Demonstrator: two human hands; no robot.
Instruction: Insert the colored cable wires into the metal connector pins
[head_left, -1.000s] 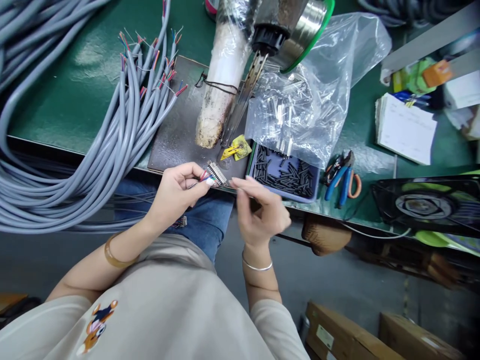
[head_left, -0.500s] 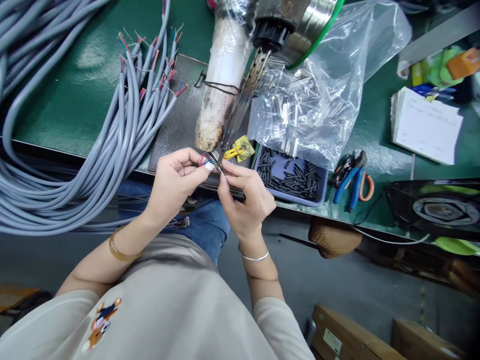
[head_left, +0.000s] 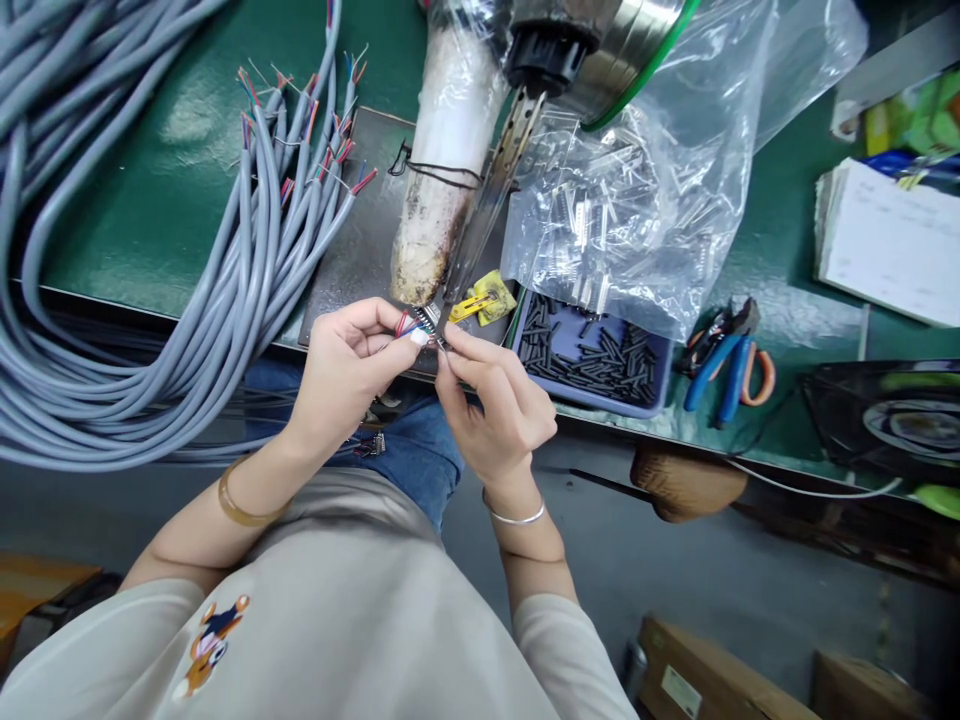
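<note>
Just under the soldering iron tip (head_left: 450,305), both hands meet at the table's front edge. My left hand (head_left: 352,365) is closed, thumb and forefinger pinching thin coloured wires (head_left: 406,324). These wires lead to a small metal pin connector (head_left: 429,317), partly covered by my fingertips. My right hand (head_left: 496,385) is closed too, its thumb and fingers pinched at the right end of that connector. The iron's perforated metal barrel (head_left: 504,165) slants down from above, its dark tip against or very close to the connector.
Grey cables (head_left: 247,260) with stripped ends lie at left. A stained white wrapped tube (head_left: 442,180) stands beside the iron. Rightward are a yellow sponge (head_left: 495,297), a blue tray (head_left: 660,400) of black sleeves, a plastic bag (head_left: 712,200) of connectors and pliers (head_left: 724,365).
The hands hold nearly the same pose at the iron tip. Things on the right of the view appear shifted slightly rightward. The right hand has turned very slightly.
</note>
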